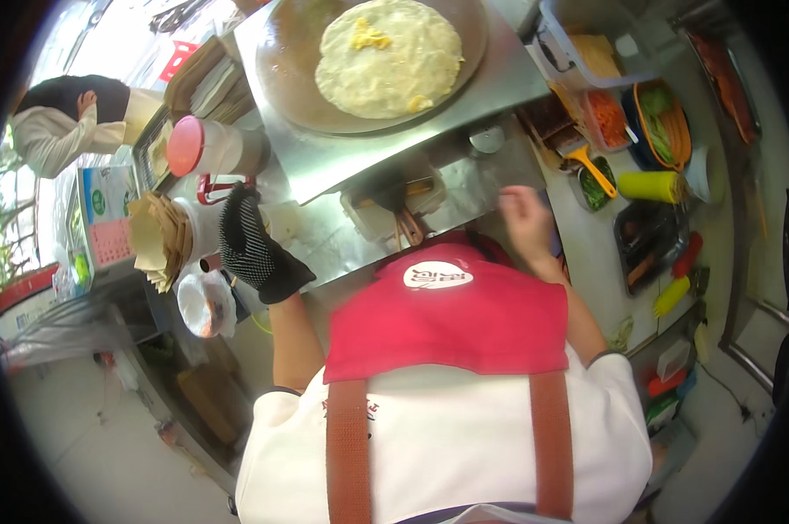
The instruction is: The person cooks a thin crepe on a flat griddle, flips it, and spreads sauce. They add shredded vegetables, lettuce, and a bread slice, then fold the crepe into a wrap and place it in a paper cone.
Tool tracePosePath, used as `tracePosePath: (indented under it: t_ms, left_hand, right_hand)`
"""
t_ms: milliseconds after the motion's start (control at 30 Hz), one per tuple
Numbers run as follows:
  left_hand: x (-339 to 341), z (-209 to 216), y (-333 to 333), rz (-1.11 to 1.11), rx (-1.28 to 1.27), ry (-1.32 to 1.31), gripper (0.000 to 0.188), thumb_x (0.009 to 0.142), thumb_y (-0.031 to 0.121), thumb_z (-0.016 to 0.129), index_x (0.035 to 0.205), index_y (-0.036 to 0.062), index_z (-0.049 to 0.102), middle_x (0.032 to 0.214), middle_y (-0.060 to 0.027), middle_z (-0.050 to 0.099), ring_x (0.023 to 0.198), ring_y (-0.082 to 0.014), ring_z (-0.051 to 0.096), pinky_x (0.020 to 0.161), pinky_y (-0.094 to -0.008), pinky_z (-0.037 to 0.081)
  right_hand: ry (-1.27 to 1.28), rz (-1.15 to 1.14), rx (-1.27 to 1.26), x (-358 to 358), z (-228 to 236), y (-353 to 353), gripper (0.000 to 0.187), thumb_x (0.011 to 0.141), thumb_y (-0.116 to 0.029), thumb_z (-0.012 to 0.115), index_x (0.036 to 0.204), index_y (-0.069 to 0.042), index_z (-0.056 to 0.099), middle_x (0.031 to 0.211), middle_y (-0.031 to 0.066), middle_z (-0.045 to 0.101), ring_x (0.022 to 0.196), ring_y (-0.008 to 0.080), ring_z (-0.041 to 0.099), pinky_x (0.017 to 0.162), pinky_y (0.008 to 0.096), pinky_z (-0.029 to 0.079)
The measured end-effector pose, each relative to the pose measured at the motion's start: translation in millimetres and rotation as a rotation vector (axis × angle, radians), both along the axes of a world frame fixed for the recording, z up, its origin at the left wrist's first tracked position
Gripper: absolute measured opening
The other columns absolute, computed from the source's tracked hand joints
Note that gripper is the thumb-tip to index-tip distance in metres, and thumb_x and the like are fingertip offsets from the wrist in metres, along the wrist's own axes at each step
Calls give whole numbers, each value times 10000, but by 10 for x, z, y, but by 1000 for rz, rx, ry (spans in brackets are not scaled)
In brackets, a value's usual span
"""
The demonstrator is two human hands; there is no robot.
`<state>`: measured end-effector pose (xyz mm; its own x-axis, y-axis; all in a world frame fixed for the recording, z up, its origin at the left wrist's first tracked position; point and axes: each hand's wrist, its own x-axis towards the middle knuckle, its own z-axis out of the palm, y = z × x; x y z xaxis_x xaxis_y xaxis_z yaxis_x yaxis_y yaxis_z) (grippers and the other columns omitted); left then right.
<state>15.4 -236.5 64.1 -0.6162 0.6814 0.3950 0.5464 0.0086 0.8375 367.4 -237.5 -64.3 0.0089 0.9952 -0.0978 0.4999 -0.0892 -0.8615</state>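
Note:
My left hand (253, 244) wears a black knit glove with pale dots. Its fingers stretch forward together beside a red handle (216, 188), and I see nothing held in them. My bare right hand (525, 218) hovers over the counter's near edge, its fingers loosely bent and smeared by motion. Ahead of both hands lies a round flatbread (390, 57) on a round griddle (281, 83), with yellow egg bits on its top. Between my hands, below the griddle, stands a clear container (368, 223) with brown handles leaning out of it.
Left stand a tub with a pink lid (185, 146), brown paper bags (161, 240) and a plastic-lined cup (206, 306). On the right are shredded carrot (606, 118), a bowl of greens (661, 127), an orange-handled brush (593, 170) and a dark tray (648, 244). Another person (72, 118) is at upper left.

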Motion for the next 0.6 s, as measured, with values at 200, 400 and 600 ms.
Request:
tracePosePath:
  t_ms: [200,400,600]
  left_hand:
    - [-9,-252,-454,32,-49,-339,210,847,42,581,1028,-51,631,990,-112,653,894,-174,608,824,-294,485]
    - [67,-517,-760,-17,-120,-503,199,842,23,602,1028,-44,628,989,-110,652,889,-165,610,820,-281,494]
    - [196,-653,-800,-63,-118,-572,207,839,20,607,1037,-37,631,980,-107,653,871,-159,608,801,-278,493]
  right_hand:
    - [-316,617,-408,-1288,-243,297,603,789,-412,592,1175,29,451,971,235,627,938,391,599,824,425,472]
    - [-353,775,-165,-1189,126,472,473,762,-274,561,1135,11,503,992,251,615,942,418,583,833,464,466]
    - [-554,714,-223,-767,467,522,385,773,-273,535,1082,-48,581,945,244,627,910,400,592,819,465,464]
